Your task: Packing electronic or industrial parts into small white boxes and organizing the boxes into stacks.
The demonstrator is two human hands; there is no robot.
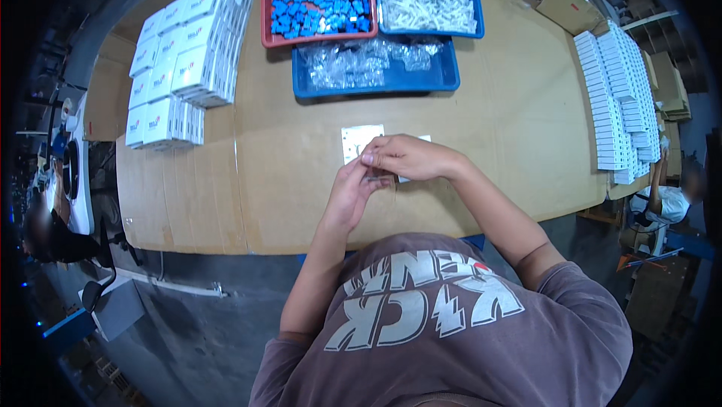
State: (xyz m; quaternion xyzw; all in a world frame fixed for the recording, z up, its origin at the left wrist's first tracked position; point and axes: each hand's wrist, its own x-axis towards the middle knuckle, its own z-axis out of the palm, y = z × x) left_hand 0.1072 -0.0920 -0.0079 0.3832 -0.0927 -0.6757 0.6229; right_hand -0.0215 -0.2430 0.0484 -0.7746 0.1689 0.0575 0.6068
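My hands meet over the middle of the table, fingertips together. My left hand [350, 195] is closed from below with its fingers bent. From above, my right hand [418, 157] closes over the left fingertips. A clear or pale scrap seems to show between them, too small and covered to name. Just beyond my fingers lies a white printed sheet or card [362, 138], its near part hidden by the hands. Under my right hand is another flat white item [426, 138], mostly covered, so its kind does not show.
Beyond my hands stands a blue tray [376, 91] of clear plastic bags. Behind it are a red tray [265, 12] of small blue pieces and a blue tray [479, 1] of white sticks. White boxes [177, 68] are stacked left, more boxes [618, 102] right. Other people sit at both sides.
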